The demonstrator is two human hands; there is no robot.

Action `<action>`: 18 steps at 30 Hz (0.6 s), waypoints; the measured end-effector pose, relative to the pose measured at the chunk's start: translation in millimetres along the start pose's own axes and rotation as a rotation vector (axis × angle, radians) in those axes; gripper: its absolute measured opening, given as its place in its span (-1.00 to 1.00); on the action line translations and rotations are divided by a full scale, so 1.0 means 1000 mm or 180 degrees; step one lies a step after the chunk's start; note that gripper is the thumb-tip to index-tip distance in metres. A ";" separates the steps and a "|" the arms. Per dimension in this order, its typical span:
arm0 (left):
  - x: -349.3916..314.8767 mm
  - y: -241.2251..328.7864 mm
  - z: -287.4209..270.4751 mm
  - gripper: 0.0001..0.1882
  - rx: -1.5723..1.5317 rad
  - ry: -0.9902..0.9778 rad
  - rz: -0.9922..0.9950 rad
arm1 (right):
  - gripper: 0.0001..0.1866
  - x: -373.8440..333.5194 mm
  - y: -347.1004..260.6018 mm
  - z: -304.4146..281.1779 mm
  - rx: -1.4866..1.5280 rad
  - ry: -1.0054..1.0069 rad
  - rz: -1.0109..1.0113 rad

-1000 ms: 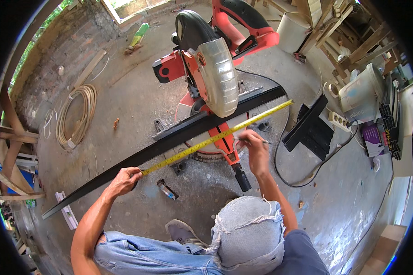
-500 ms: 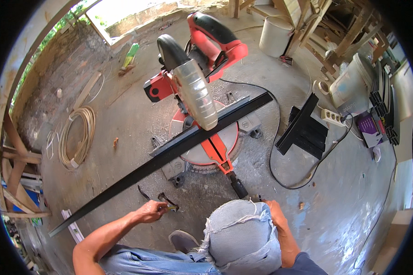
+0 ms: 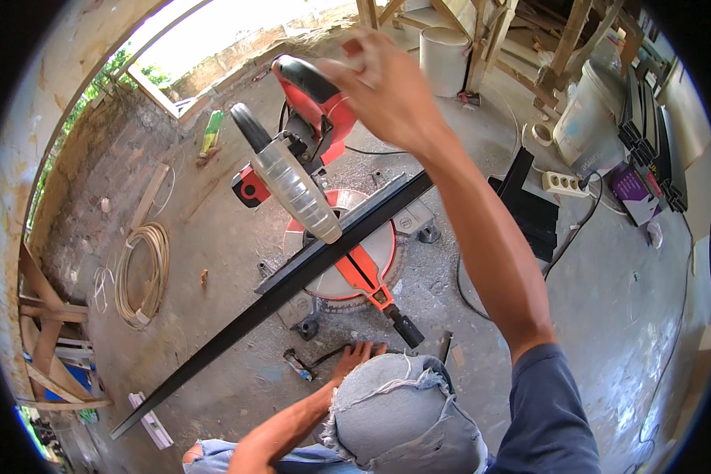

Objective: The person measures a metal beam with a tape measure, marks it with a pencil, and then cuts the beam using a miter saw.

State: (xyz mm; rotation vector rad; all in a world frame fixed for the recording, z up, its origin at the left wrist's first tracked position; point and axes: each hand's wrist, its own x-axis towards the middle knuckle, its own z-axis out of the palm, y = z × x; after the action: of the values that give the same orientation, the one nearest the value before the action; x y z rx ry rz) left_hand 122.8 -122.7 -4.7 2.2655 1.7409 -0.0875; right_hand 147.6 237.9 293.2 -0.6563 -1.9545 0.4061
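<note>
A purple box [image 3: 633,192] lay on the floor at right; a green carton [image 3: 211,131], possibly, lay upper left.

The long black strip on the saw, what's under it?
Under the long black strip is the saw's round orange table. Its far-left end runs over bare concrete floor. The blade guard hides the cut point.

Bright sun comes in from the open wall at the top left, the floor looks clear and sharp, and the round edges bend and go black.
</note>
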 end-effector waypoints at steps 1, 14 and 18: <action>0.005 0.000 0.025 -0.46 -0.0110 0.0024 -0.0145 | -0.48 0.022 -0.003 0.021 -0.0372 0.0231 -0.0405; -0.060 -0.126 -0.076 -0.18 0.0244 0.1442 -0.1621 | -0.61 0.055 -0.009 0.063 -0.0638 -0.2261 -0.0050; -0.137 -0.205 -0.094 -0.06 0.0123 0.0307 -0.2230 | -0.60 0.053 -0.017 0.054 -0.0424 -0.2087 0.0151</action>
State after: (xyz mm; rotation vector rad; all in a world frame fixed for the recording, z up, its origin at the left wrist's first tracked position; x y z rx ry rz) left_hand -121.2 -178.9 76.9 1.5961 2.5169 -0.1534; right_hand 75.9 256.3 315.9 -0.7125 -2.6072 0.5751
